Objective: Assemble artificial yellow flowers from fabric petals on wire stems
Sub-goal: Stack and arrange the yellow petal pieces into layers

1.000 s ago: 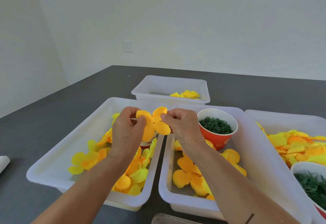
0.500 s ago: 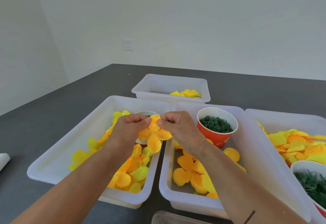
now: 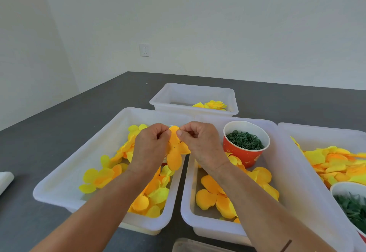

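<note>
Both your hands pinch one orange fabric petal piece above the gap between the two front bins.

Your left hand (image 3: 150, 148) and right hand (image 3: 200, 144) each grip the top lobe of the petal piece (image 3: 175, 150) between thumb and forefinger, the other fingers curled in; its lower lobes hang free over the left petal bin (image 3: 65, 182). A small dark hole shows near its middle. If you are peeling layers apart, rub the edge lightly instead of tugging, since thin fabric probably frays. Keep that hole facing you so a stem can be threaded through; no wire stem is visible. The red cup of green rings (image 3: 245, 142) stands just beside your right hand.
</note>
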